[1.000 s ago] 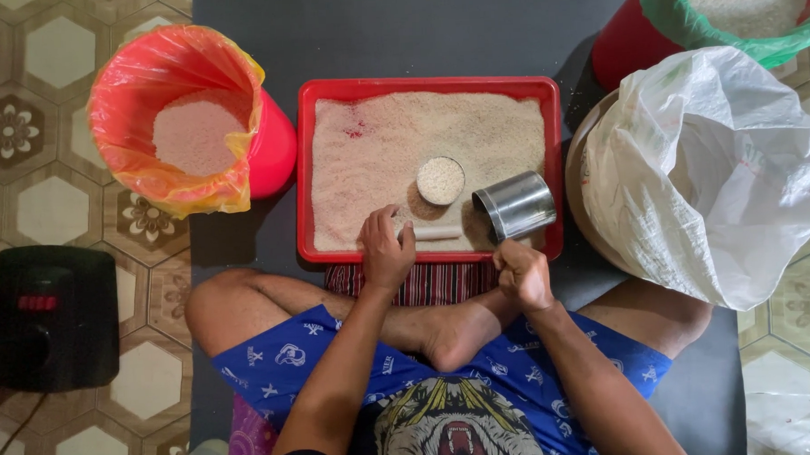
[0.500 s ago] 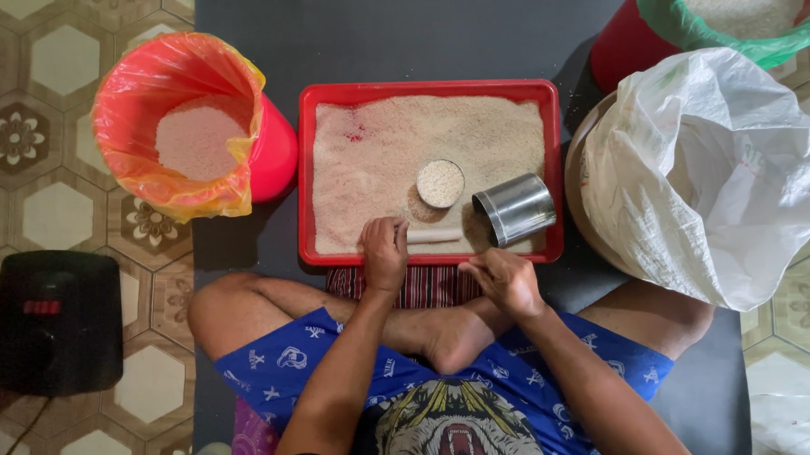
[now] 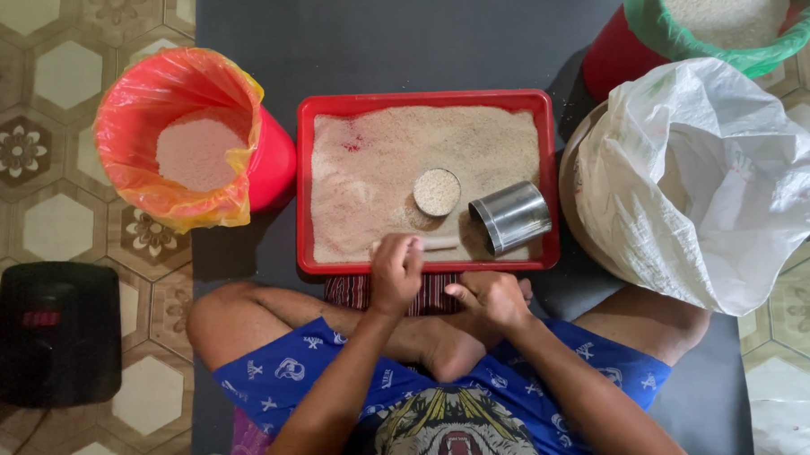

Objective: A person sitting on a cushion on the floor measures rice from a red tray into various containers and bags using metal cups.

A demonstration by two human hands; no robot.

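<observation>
A red tray (image 3: 309, 195) spread with pale rice lies on the dark mat in front of my crossed legs. In it stand a small round cup (image 3: 436, 191) filled level with rice and a shiny metal can (image 3: 510, 217) lying on its side. My left hand (image 3: 396, 271) is at the tray's near rim, fingers curled on a thin pale stick (image 3: 443, 243) that lies on the rice. My right hand (image 3: 490, 300) rests on my foot below the tray, apart from the can and holding nothing.
A red bucket with an orange liner (image 3: 187, 141) holds rice at the left. A big white sack (image 3: 704, 177) sits at the right, with a green-lined red bucket (image 3: 730, 14) of rice behind it. A black scale (image 3: 54, 334) stands on the tiled floor at the left.
My right hand has let go of the metal can and drawn back to my lap. My left hand has slid toward the tray's near rim.
</observation>
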